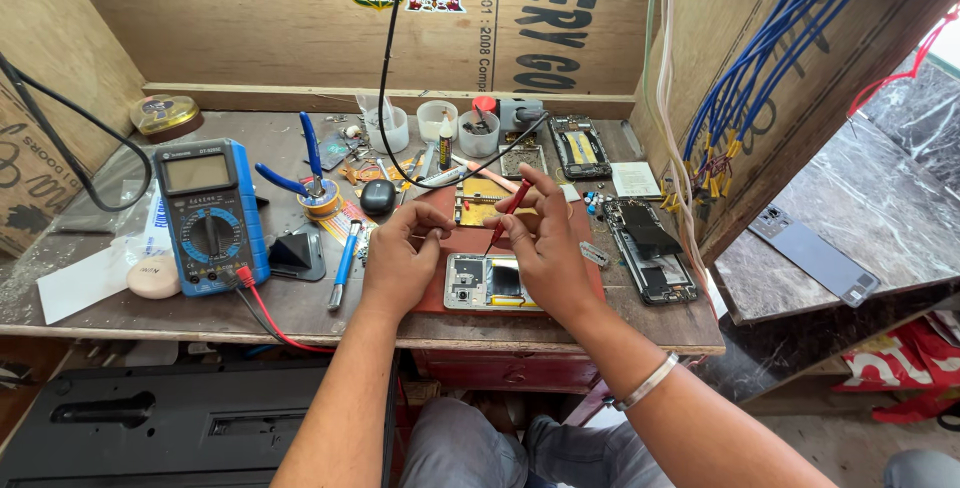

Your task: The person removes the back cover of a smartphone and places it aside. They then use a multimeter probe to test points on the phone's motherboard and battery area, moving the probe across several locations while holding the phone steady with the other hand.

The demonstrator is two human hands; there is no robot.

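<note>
At the far left of the worn wooden workbench [120, 313] stands a round tin with a clear lid [166, 115]. Nearer lies a blue and grey digital multimeter [210, 216], and a red wire [275, 326] leaves its near end. To its right rest blue-handled pliers [305, 163] over a yellow tape roll [322, 198], and a small black oval object [378, 196] is just beside them.

The left hand [400, 260] is curled, with thumb and fingers pinched together; what it grips is too small to tell. The right hand [545, 243], with a silver metal bangle [647, 381] on its wrist, is closed around a thin red probe [507, 216], and the tip points down to the opened silver phone body [487, 281]. This phone lies on a red rubber mat [590, 283] at the near middle of the bench, just under both hands.

Behind the hands stand 3 small white plastic cups [436, 120]. To the right lie 2 more opened phones: one black [650, 248] near the right edge, one [579, 146] farther back.
</note>
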